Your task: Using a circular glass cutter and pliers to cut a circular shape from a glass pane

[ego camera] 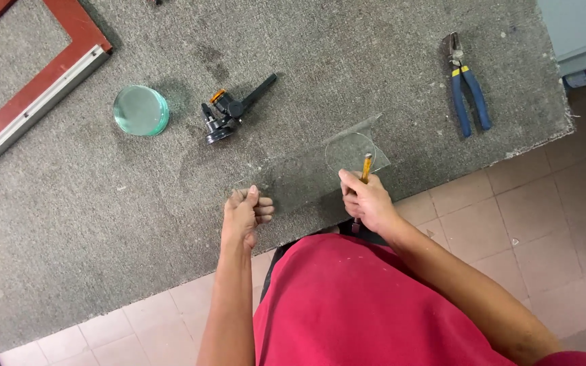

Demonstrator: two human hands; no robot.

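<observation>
Left hand pinches the clear glass sheet flat on the felt-covered counter, frame centre. Right hand is clenched round a yellow-handled cutter.

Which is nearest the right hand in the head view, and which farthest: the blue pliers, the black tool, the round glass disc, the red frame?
From the right hand, which grips a yellow-handled tool:
1. Blue pliers, up and to its right.
2. Black tool, up and to its left; close to the pliers' distance, hard to call.
3. Round glass disc, farther left.
4. Red frame, far left corner.
</observation>
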